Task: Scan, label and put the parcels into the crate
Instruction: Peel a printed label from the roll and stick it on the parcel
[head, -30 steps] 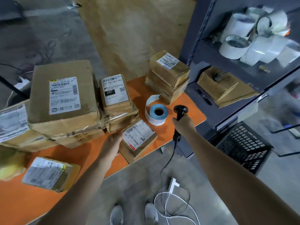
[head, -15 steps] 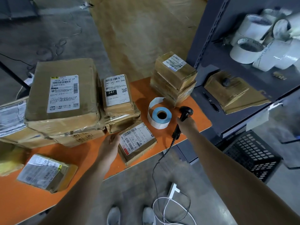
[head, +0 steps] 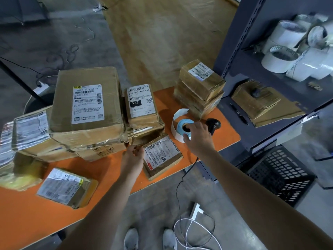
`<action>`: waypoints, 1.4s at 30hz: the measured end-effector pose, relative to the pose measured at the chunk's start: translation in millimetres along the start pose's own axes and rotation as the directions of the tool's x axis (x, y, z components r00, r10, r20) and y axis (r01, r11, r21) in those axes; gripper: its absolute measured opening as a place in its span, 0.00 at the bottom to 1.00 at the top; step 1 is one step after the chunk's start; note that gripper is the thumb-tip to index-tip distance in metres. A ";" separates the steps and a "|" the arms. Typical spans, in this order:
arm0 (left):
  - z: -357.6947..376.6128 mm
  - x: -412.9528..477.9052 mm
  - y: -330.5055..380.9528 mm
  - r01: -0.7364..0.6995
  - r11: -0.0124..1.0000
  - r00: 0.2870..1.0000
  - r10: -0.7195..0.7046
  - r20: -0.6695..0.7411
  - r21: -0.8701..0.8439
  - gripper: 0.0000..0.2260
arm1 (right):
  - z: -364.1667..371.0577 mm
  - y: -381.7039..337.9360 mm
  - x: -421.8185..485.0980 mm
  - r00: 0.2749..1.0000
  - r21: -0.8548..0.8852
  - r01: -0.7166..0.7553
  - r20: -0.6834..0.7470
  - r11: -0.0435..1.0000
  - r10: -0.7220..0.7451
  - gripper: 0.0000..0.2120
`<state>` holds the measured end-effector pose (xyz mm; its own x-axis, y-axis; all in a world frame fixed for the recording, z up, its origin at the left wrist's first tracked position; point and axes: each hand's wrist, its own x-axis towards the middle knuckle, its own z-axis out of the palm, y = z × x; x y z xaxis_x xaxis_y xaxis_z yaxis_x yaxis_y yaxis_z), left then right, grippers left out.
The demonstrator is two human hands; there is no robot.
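Orange table [head: 108, 170]: runs from 8 o'clock to 3 o'clock across the floor, loaded with taped cardboard parcels.
Shelf rack [head: 237, 51]: dark metal, standing at 2 o'clock hard against the table's end; white tape rolls [head: 288, 51] are piled on its upper shelf.
Black crate [head: 281, 174]: on the floor at 4 o'clock, under the rack, well apart from the parcels.
Big parcel [head: 86, 105]: at 10 o'clock on top of a pile, label up.
Stack of parcels [head: 200, 87]: at 1 o'clock, by the table's far corner.
Small parcel [head: 162, 156]: at the near table edge, about centre, barcode label up, corner tucked against the pile.
Left hand [head: 132, 156]: at the small parcel's 9 o'clock edge, fingers curled round it.
Right hand [head: 200, 139]: on the label roll [head: 180, 123], thumb on its white side, fingers over the blue top.
Scanner [head: 213, 124]: black, lying on the table at the right hand's 1 o'clock, cable trailing to the floor.
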<state>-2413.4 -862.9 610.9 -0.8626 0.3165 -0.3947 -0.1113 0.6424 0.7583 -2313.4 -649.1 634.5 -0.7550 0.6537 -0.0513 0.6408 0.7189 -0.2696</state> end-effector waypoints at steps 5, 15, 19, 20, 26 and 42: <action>-4.1 -6.2 -1.6 -0.028 0.999 0.998 0.027 0.051 0.031 0.28 | 17.2 -12.7 14.0 0.996 -0.181 0.047 0.086 0.982 -0.032 0.23; 1.0 -18.8 12.1 -0.210 0.923 0.977 0.213 0.027 0.323 0.31 | 2.3 0.4 18.9 0.989 0.073 -0.027 0.144 0.997 0.016 0.22; 6.8 -28.3 24.3 -0.243 0.844 0.953 0.299 -0.044 0.478 0.28 | -24.1 10.3 -5.3 0.996 0.318 -0.052 0.090 0.947 0.025 0.23; 8.1 -30.1 26.9 -0.235 0.829 0.956 0.292 -0.034 0.508 0.27 | -31.0 12.2 -11.1 0.997 0.355 -0.051 0.076 0.934 0.025 0.24; 4.5 -37.4 44.2 -0.344 0.874 0.931 0.364 0.006 0.343 0.07 | -70.3 17.7 -45.8 0.994 0.609 -0.047 0.108 0.792 -0.024 0.24; -3.2 -60.3 104.2 0.464 0.756 0.826 -0.181 0.534 -0.461 0.10 | -60.0 17.0 -95.8 0.960 0.715 0.003 0.192 0.699 -0.201 0.23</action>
<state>-2374.6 -817.3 715.4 -0.4285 0.5176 -0.7406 -0.7123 0.3108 0.6293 -2221.7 -685.3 692.6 -0.8810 0.4375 -0.1800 0.3457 0.3356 -0.8762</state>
